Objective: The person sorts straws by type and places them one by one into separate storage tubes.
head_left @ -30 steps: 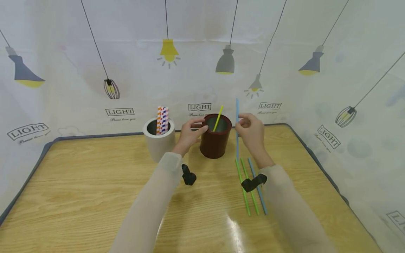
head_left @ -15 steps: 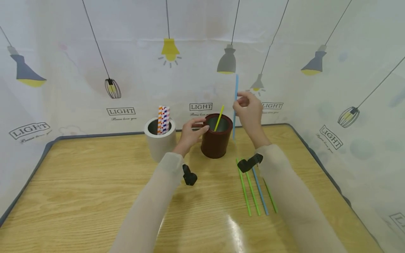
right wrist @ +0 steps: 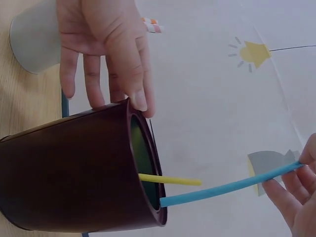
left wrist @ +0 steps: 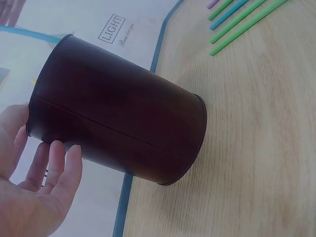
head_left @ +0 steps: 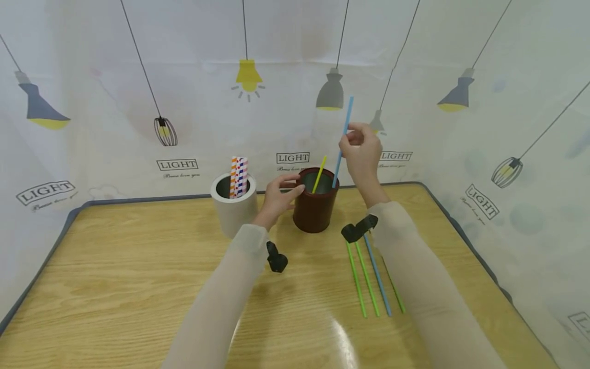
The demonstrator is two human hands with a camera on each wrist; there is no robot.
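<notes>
A blue straw [head_left: 343, 141] is pinched near its upper half by my right hand [head_left: 363, 154], above the dark brown round holder [head_left: 313, 212]. Its lower end is at the holder's right rim, seen close up in the right wrist view, where the blue straw [right wrist: 227, 190] slants over the opening. A yellow straw [head_left: 319, 174] leans inside the holder. My left hand [head_left: 278, 197] touches the holder's left side, its thumb at the rim and its fingers loosely extended, as the left wrist view also shows.
Left of the brown holder stands a white holder [head_left: 235, 218] with several patterned straws [head_left: 238, 177]. Green straws [head_left: 356, 279] and another blue straw [head_left: 378, 277] lie on the wooden table [head_left: 138, 287] under my right forearm. A printed backdrop [head_left: 207, 113] rises behind.
My right hand has lifted the blue straw from beside the brown holder, and the straw now tilts with its lower end at the holder's rim. My left hand stays in place.
</notes>
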